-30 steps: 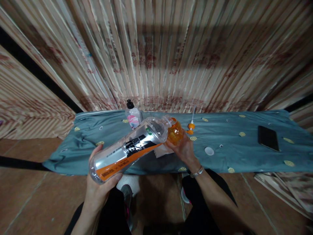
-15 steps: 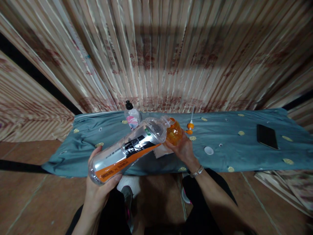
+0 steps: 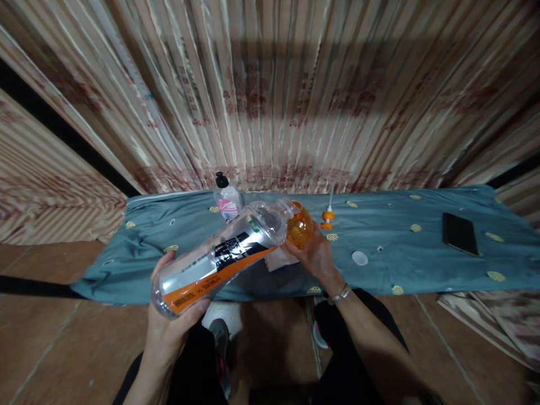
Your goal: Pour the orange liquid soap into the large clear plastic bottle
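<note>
My left hand [image 3: 175, 320] is wrapped round the base of a large clear plastic bottle [image 3: 202, 275] with a silver and orange label. The bottle lies tilted, its neck pointing right. My right hand [image 3: 314, 253] grips a small orange see-through bottle [image 3: 300, 228], whose mouth meets the big bottle's neck. Whether liquid runs between them I cannot tell. Just behind lies an orange pump head [image 3: 328, 216] with a clear tube. A white round cap [image 3: 360, 258] rests to the right of my right hand.
A pump bottle with a black top [image 3: 228, 199] stands behind the large bottle. A dark flat tablet-like object [image 3: 459, 233] lies at right on the blue-green cloth [image 3: 270, 289]. White paper [image 3: 278, 261] sits beneath the bottles. A pleated curtain [image 3: 270, 101] hangs behind.
</note>
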A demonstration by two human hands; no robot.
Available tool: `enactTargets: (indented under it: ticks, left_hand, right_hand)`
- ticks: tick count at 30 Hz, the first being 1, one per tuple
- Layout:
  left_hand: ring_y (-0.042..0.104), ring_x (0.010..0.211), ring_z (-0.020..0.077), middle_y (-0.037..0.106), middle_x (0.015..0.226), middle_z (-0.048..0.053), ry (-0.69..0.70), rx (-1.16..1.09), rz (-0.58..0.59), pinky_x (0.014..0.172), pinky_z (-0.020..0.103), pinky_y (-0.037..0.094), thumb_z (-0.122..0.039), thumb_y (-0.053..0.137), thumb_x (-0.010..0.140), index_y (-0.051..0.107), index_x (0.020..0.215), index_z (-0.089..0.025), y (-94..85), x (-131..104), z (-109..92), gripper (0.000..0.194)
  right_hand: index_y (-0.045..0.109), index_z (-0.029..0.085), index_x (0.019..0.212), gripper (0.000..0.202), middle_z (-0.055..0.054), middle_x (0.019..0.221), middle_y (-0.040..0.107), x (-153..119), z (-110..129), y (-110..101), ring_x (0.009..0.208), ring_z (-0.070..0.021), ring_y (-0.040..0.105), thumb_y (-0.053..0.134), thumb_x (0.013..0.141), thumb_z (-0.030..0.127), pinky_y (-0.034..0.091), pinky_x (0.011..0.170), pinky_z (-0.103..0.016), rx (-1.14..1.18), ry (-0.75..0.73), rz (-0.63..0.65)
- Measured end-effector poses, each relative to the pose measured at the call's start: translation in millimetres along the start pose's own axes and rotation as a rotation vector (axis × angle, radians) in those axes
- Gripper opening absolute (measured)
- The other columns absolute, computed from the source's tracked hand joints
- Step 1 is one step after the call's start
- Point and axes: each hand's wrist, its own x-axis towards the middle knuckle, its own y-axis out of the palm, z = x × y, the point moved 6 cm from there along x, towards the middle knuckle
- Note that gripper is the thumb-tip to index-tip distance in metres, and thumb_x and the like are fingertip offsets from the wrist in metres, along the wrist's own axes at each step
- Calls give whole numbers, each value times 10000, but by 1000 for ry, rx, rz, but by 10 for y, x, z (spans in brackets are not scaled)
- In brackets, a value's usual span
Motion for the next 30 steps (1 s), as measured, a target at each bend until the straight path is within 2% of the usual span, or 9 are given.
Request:
enactTargets:
  ticks: [8,14,21,26,30]
  left_hand:
    - [827,1074,319,824,1353,89,-19,-74,-35,812,352,721,-401,1166,577,629,1652,-301,32,5,-12,1205]
    - [832,1061,321,819,1357,96,-13,-47,-10,798,353,725,-430,1152,612,605,1678,-302,25,10,-2,1205]
    - [827,1064,303,830,1343,87,-1,-57,-33,769,314,709,-447,1167,602,646,1660,-292,9,10,12,1190]
    - [840,1103,331,827,1396,107,5,-36,-17,828,359,730,-473,1152,618,610,1683,-287,13,14,10,1209]
    - [843,1124,335,834,1393,95,-11,-53,-22,839,358,731,-466,1160,621,614,1688,-307,15,-4,10,1210]
  right_hand:
    - [699,279,1492,761,-176,1384,894,0,32,1,1270,-457,886,906,811,547,716,1138,-672,-2,-14,2]
    - [719,338,1459,711,-126,1370,897,-2,1,-3,1266,-456,887,940,808,516,725,1128,-658,-10,-14,-12]
    - [731,315,1470,752,-135,1378,898,2,0,-15,1279,-465,883,980,788,511,723,1143,-657,-5,3,-4]
    - [731,351,1483,751,-104,1399,897,-5,3,-12,1282,-455,882,982,799,534,725,1136,-652,-8,5,-1]
    - [724,303,1504,786,-143,1389,897,-8,9,-10,1281,-470,883,986,789,500,724,1141,-645,-13,-3,-8]
